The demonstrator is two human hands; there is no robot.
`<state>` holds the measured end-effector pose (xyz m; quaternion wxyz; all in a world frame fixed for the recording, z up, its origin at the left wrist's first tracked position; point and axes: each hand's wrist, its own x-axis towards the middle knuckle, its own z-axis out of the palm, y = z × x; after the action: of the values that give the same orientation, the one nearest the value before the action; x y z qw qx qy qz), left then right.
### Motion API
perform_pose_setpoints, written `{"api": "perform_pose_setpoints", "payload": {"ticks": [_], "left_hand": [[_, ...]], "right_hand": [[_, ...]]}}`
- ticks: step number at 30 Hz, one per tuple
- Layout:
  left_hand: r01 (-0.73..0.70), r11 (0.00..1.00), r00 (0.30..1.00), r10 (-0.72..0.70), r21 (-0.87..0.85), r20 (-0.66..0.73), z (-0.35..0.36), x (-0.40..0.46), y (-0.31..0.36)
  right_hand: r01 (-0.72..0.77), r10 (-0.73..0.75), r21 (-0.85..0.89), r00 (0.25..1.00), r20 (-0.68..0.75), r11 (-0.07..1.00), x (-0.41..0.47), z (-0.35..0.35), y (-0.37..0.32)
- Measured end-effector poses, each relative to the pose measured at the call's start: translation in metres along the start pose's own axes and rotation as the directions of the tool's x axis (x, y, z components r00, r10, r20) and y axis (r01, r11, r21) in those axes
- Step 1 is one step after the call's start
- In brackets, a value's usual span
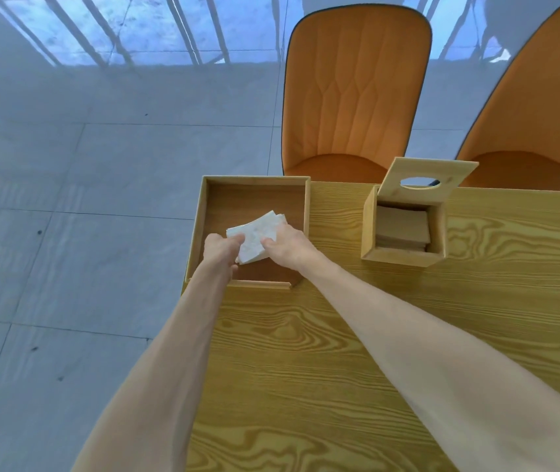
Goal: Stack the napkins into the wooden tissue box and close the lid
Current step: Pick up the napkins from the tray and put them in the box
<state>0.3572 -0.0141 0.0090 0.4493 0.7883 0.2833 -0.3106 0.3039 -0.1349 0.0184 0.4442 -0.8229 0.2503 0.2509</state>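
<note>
A small stack of white napkins is held between both hands inside a shallow wooden tray at the table's far left corner. My left hand grips the stack's left edge and my right hand grips its right edge. To the right stands the wooden tissue box, its lid with a round hole tilted open at the back. Brownish napkins lie stacked inside the box.
The wood-grain table fills the lower right. Two orange chairs stand behind its far edge. Grey tiled floor lies past the table's left edge, right beside the tray.
</note>
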Motion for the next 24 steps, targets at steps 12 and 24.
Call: {"api": "perform_pose_setpoints", "payload": {"ticks": [12, 24], "left_hand": [[-0.246, 0.966, 0.956, 0.227, 0.085, 0.184, -0.006, -0.011, -0.015], [-0.525, 0.851, 0.820, 0.507, -0.004, 0.266, -0.025, -0.011, -0.051]], "right_hand": [[0.068, -0.068, -0.005, 0.985, -0.159, 0.998, -0.002, -0.005, 0.009], [0.292, -0.415, -0.468, 0.890, -0.186, 0.834, -0.006, -0.003, 0.032]]}}
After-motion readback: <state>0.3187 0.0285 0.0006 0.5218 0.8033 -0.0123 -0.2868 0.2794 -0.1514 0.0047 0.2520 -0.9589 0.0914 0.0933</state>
